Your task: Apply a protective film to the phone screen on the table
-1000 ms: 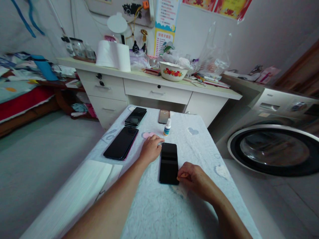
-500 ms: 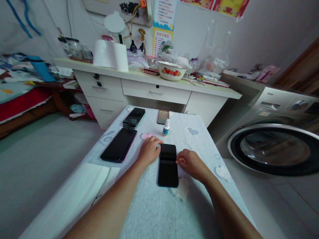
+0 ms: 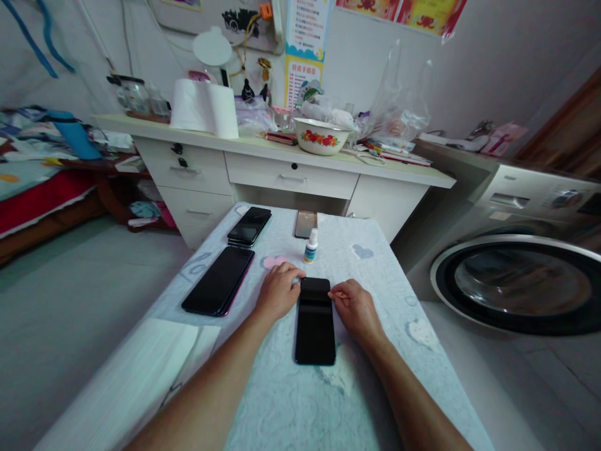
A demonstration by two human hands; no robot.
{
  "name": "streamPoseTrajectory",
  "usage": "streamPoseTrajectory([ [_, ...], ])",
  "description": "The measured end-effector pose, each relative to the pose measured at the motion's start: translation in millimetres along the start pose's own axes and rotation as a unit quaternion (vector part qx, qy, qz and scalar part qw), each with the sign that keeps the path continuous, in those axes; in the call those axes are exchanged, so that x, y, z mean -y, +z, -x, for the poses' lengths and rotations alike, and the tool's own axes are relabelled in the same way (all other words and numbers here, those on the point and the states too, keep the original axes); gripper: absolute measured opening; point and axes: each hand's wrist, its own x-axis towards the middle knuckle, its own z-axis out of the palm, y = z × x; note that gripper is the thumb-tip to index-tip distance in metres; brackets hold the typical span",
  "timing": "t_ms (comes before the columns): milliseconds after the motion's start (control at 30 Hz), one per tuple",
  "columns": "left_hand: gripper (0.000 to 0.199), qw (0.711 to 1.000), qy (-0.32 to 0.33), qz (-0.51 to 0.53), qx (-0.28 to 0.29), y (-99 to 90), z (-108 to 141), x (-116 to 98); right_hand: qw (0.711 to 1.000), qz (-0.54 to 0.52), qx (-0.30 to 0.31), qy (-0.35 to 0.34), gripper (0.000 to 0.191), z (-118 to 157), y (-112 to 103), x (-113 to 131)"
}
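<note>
A black smartphone (image 3: 315,329) lies flat, screen up, on the cloth-covered table (image 3: 282,394). At its upper left corner rests my left hand (image 3: 280,289), fingers curled over a small pale bit that I cannot make out. Against the phone's upper right edge, my right hand (image 3: 353,304) is closed with fingertips pinched together; what is in them, if anything, is hidden. Just beyond the phone stands a small white spray bottle (image 3: 310,249) with a blue label. Two stacks of dark phones lie to the left, a nearer one (image 3: 218,280) and a farther one (image 3: 250,225).
A phone-sized brownish piece (image 3: 306,224) lies at the table's far end. White sheets (image 3: 141,363) cover the near left side. Behind is a desk (image 3: 291,172) with tissue rolls (image 3: 204,109) and a flowered bowl (image 3: 322,136). A washing machine (image 3: 516,275) stands at the right.
My right hand has slid up along the phone's right edge, nearer its top corner. My left hand stays at the upper left corner. The view has shifted slightly.
</note>
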Motion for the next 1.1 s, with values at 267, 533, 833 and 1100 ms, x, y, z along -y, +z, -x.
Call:
streamPoseTrajectory([
  [267,0.025,1.0,-0.005,-0.003,0.003,-0.1,-2,-2,1.0,-0.006,-0.017,0.013,0.013,-6,5,-2],
  [533,0.028,1.0,-0.006,-0.003,-0.001,2.1,0,1,0.999,0.002,0.045,-0.03,0.017,1,-2,0],
  [833,0.027,1.0,-0.004,0.002,-0.006,1.9,1,1,0.99,-0.03,0.13,-0.053,0.016,13,-18,11],
  [1100,0.026,1.0,0.005,0.001,-0.01,1.6,2,1,0.968,-0.141,0.205,-0.03,0.017,21,-24,7],
])
